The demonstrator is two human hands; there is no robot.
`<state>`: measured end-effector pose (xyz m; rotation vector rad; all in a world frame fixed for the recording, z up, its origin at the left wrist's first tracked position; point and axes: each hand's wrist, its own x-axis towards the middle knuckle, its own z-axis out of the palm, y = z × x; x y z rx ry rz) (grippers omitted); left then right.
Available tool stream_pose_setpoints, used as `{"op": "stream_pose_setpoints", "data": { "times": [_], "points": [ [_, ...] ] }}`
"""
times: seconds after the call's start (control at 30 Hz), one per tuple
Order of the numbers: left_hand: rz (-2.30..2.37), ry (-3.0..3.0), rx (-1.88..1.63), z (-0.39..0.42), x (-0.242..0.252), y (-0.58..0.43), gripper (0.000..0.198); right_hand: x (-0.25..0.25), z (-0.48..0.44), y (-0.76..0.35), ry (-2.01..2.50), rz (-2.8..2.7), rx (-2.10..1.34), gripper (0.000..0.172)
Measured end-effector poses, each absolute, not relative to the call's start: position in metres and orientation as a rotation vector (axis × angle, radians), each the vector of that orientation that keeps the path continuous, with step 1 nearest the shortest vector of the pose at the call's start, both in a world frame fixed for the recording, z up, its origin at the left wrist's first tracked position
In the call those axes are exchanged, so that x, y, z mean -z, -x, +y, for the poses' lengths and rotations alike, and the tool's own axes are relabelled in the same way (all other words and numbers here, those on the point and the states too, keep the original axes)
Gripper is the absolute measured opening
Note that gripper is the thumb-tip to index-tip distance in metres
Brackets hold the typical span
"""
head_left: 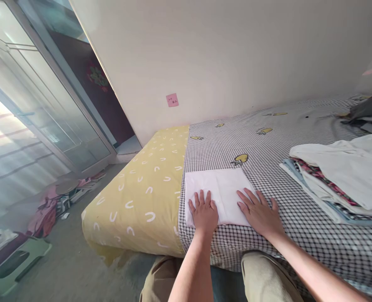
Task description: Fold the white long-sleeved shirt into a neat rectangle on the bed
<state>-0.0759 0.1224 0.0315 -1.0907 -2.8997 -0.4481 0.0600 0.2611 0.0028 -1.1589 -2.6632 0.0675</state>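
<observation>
A white cloth (219, 184), folded into a flat rectangle, lies near the front edge of the bed. My left hand (205, 212) rests palm down on its left part, fingers spread. On the cloth's right side lies my right hand (261, 212), also open, with the fingertips on the fabric and the palm partly over the checked bedcover (293, 247). Neither hand grips anything. The kind of item the cloth is cannot be made out while folded.
To the right sits a stack of folded clothes (346, 172), white on top. Dark garments (370, 109) lie behind it. A yellow patterned cover (138, 193) spans the bed's left part. A green plastic stool (19, 260) stands on the floor at left, near a glazed door (57, 96).
</observation>
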Motion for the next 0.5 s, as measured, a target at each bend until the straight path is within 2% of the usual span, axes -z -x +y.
{"op": "stream_pose_setpoints", "data": {
  "times": [0.5],
  "points": [
    [-2.898,1.095,0.563,0.121,-0.0337,0.0711,0.055,-0.0051,0.2641,-0.0629,1.203,-2.732,-0.067,0.06]
  ]
}}
